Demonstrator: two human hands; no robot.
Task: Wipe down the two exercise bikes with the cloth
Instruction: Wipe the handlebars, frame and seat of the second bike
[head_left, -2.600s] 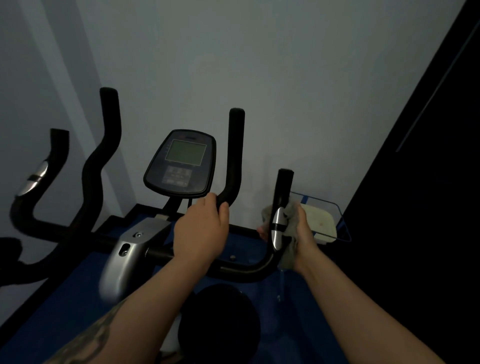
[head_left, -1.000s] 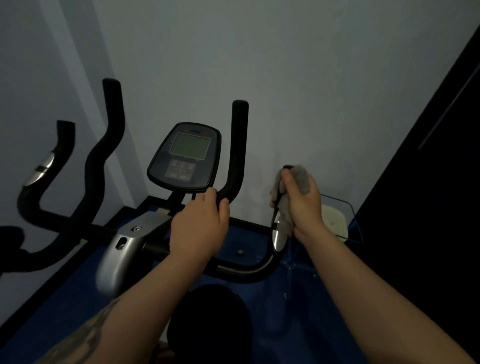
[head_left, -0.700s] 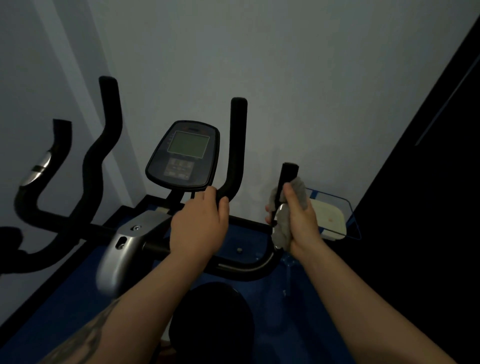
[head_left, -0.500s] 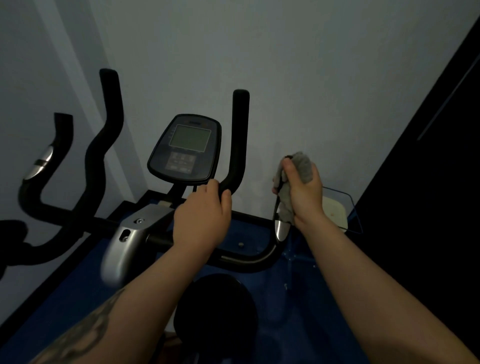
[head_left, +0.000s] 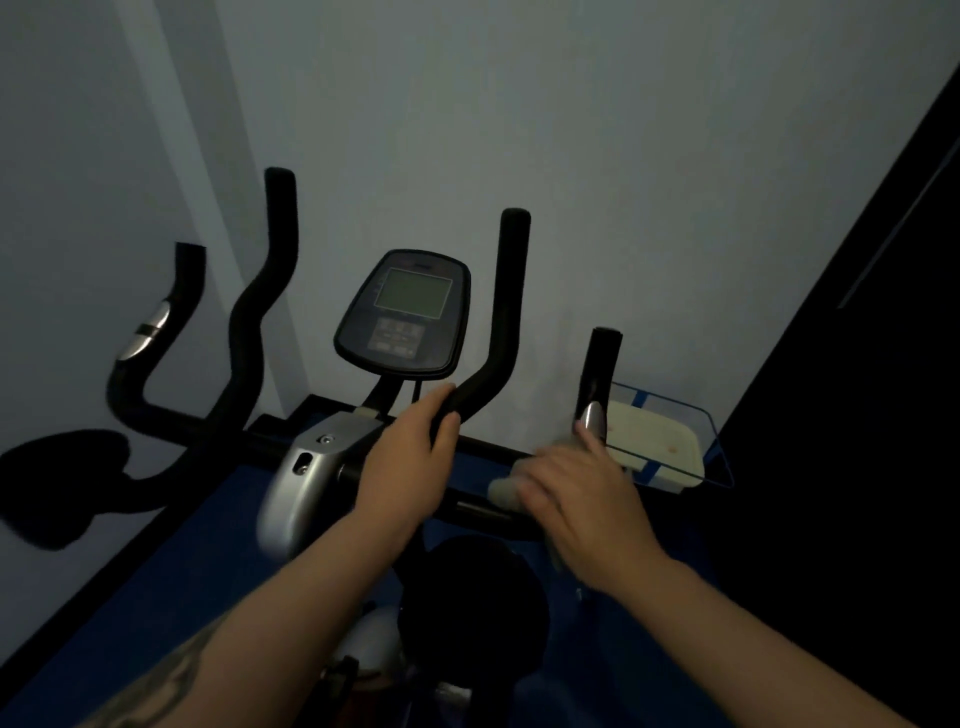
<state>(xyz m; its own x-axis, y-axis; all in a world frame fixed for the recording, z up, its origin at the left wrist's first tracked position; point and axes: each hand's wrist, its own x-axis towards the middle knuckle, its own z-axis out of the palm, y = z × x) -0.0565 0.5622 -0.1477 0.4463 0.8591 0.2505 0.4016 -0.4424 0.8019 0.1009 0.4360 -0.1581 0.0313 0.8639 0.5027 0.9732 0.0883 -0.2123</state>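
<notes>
An exercise bike fills the view, with a grey console (head_left: 404, 315) between black handlebars. My left hand (head_left: 410, 464) grips the inner right handlebar (head_left: 506, 306) at its lower bend. My right hand (head_left: 579, 499) holds the pale grey cloth (head_left: 506, 486) wrapped on the low curve of the outer right handlebar (head_left: 597, 374), just below its silver pulse sensor. The hand is blurred by motion. The cloth peeks out left of my fingers. The left handlebars (head_left: 249, 322) stand free. A second bike is not in view.
A white wall is close behind the bike. A blue floor mat (head_left: 171, 561) lies underneath. A glass-edged tray holding a pale pad (head_left: 654, 441) sits by the right handlebar. A dark panel (head_left: 857, 415) closes the right side. The black seat (head_left: 475, 603) is below my arms.
My right hand slid the cloth down from the top of the outer right handlebar to its lower curve. The bar's upper end is now uncovered. My left hand stayed on its grip.
</notes>
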